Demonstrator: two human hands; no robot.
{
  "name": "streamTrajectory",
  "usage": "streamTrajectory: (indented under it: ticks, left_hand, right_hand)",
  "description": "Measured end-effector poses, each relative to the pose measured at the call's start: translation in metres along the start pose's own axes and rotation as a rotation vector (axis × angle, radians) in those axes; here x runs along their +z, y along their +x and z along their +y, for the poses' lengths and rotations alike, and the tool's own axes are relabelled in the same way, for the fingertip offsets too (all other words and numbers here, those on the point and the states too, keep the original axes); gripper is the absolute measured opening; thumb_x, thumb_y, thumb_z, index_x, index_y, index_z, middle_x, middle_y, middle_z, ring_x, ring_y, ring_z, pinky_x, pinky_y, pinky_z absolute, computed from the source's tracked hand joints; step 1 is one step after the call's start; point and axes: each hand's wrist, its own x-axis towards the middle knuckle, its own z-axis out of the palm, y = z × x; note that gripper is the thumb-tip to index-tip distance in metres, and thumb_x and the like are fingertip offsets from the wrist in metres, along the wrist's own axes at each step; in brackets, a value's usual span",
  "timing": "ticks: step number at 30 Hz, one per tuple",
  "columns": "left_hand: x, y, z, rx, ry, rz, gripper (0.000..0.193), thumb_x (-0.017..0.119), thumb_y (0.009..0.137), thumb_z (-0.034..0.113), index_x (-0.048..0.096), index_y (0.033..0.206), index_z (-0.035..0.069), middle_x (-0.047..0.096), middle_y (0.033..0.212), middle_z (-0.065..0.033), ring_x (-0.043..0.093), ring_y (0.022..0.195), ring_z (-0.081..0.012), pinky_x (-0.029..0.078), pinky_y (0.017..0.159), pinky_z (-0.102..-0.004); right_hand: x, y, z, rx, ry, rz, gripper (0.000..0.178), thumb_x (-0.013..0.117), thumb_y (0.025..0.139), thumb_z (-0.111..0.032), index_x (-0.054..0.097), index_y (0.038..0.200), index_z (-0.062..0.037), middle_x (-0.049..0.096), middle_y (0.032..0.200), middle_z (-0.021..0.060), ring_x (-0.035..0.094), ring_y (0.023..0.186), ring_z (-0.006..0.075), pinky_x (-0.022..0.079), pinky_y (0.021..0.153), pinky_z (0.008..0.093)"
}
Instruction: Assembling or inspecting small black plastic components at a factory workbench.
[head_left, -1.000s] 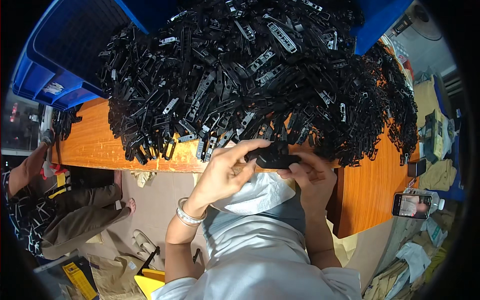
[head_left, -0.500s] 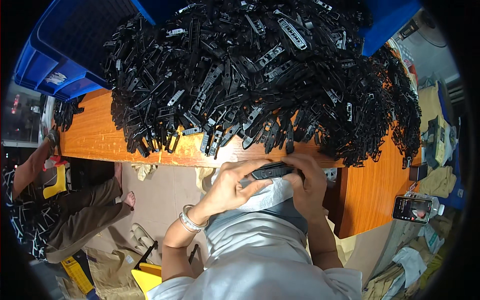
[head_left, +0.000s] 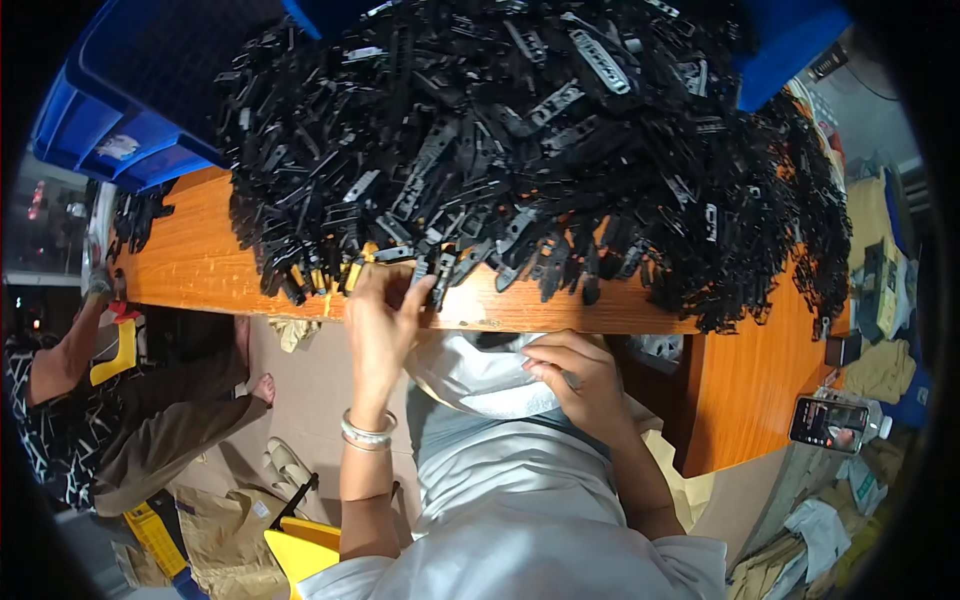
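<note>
A large heap of narrow black plastic parts point(head_left: 480, 150) covers the wooden table point(head_left: 190, 260). My left hand point(head_left: 382, 315), with a bracelet at the wrist, is at the heap's near edge. Its thumb and bent fingers close around a black plastic part point(head_left: 425, 266); the fingertips are partly hidden. Below the table edge, my right hand point(head_left: 580, 375) hovers over a white bag point(head_left: 470, 375) on my lap. Its fingers are loosely bent and apart, with nothing visible in them. Something dark shows at the bag's mouth.
A blue crate point(head_left: 120, 130) stands at the far left. A phone point(head_left: 828, 423) leans by a clear bottle at the right. Another person's arm point(head_left: 75, 345) reaches the table at the left. A yellow chair point(head_left: 300, 555) is beside me.
Both hands held a black part together earlier; that part has left them. My left hand has moved left and forward to the heap, while my right hand has dropped slightly over the bag.
</note>
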Motion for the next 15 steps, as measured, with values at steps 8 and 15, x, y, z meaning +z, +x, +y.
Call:
streamTrajectory:
  ticks: [8, 15]
  left_hand:
    - [-0.013, -0.007, -0.015, -0.265, -0.391, -0.092, 0.020, 0.067, 0.076, 0.006, 0.051, 0.068, -0.002, 0.046, 0.066, 0.0010, 0.038, 0.054, -0.0047, 0.031, 0.047, -0.0198]
    - [-0.007, -0.023, 0.017, -0.226, -0.493, 0.017, 0.016, 0.066, 0.078, 0.009, 0.054, 0.078, -0.001, 0.055, 0.066, -0.0009, 0.050, 0.056, -0.0061, 0.041, 0.053, -0.0192]
  right_hand:
    - [-0.035, 0.014, 0.010, 0.048, -0.422, 0.583, 0.016, 0.058, 0.080, -0.004, 0.060, 0.095, -0.0006, 0.059, 0.079, 0.0118, 0.058, 0.066, 0.0201, 0.045, 0.059, 0.0288]
    - [-0.037, 0.036, 0.019, -0.044, -0.647, 0.625, 0.024, 0.056, 0.082, -0.004, 0.054, 0.106, 0.0011, 0.056, 0.076, 0.0107, 0.053, 0.058, 0.0188, 0.042, 0.053, 0.0265]
